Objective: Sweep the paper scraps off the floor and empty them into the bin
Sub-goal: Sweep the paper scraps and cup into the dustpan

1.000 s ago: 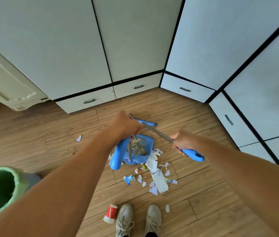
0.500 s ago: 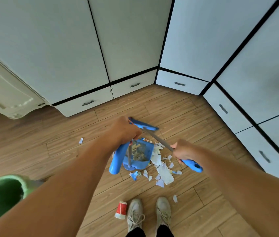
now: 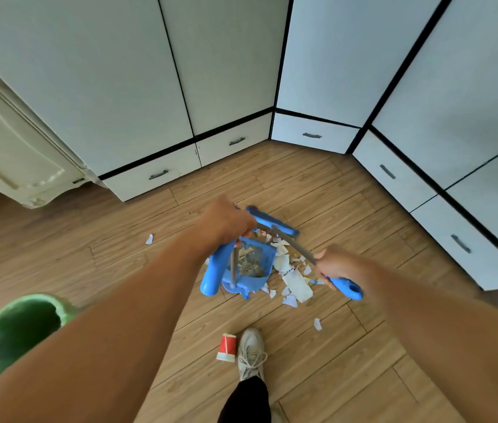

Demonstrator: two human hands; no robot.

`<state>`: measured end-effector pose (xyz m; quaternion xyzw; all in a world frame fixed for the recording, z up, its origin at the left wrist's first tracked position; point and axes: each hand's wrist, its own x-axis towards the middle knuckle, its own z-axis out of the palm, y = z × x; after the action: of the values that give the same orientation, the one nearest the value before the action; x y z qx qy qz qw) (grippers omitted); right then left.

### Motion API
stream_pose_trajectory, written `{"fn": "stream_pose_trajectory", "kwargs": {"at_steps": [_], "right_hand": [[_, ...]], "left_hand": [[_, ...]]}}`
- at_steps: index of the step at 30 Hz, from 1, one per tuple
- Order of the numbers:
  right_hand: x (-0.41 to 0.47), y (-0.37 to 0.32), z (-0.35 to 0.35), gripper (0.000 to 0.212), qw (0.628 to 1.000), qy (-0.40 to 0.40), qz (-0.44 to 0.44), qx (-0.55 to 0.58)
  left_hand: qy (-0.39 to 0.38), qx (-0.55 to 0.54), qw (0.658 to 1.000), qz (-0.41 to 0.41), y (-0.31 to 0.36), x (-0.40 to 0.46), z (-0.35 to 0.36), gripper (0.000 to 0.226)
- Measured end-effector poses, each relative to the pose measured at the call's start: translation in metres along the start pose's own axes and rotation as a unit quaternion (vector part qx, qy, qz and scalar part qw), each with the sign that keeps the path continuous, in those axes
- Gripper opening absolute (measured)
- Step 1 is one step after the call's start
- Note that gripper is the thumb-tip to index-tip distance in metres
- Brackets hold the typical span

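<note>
the left hand point(image 3: 226, 222) is gripping the blue dustpan point(image 3: 249, 267) handle. the right hand point(image 3: 338, 265) is gripping the broom point(image 3: 275, 224) stick. paper scraps point(image 3: 295, 280) are lying at the pan's three o'clock. the green bin point(image 3: 12, 334) is sitting at eight o'clock.

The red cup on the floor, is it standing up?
No, the red cup lies tipped on its side on the wooden floor, beside the shoe.
</note>
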<state>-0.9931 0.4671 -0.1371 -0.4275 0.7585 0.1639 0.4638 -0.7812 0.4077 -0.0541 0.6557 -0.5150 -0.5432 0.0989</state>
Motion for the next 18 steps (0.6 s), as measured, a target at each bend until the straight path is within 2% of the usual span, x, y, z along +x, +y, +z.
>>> {"fn": "stream_pose_trajectory", "kwargs": {"at_steps": [2, 6, 10, 12, 15, 18], "right_hand": [[-0.010, 0.013, 0.024, 0.044, 1.000, -0.018, -0.007, 0.025], [-0.046, 0.035, 0.030, 0.044, 0.995, -0.027, 0.000, 0.091], [-0.068, 0.062, 0.034, 0.047, 0.994, 0.005, 0.001, 0.107], [-0.068, 0.071, 0.036, 0.040, 0.992, 0.018, 0.020, 0.119], [-0.063, 0.077, 0.044, 0.014, 0.986, 0.047, 0.039, 0.156], [-0.063, 0.071, 0.066, 0.021, 0.985, 0.035, 0.050, 0.161]], "left_hand": [[0.007, 0.006, 1.000, 0.009, -0.011, -0.014, 0.007, 0.015], [0.010, 0.016, 1.000, 0.017, -0.028, -0.043, 0.018, 0.018], [0.003, 0.020, 1.000, 0.019, -0.036, -0.066, 0.020, 0.019], [-0.001, 0.024, 1.000, 0.017, -0.039, -0.071, 0.017, 0.018], [-0.013, 0.018, 1.000, 0.013, -0.045, -0.074, 0.012, 0.015], [-0.027, 0.019, 0.999, 0.016, -0.051, -0.076, 0.002, 0.015]]}}
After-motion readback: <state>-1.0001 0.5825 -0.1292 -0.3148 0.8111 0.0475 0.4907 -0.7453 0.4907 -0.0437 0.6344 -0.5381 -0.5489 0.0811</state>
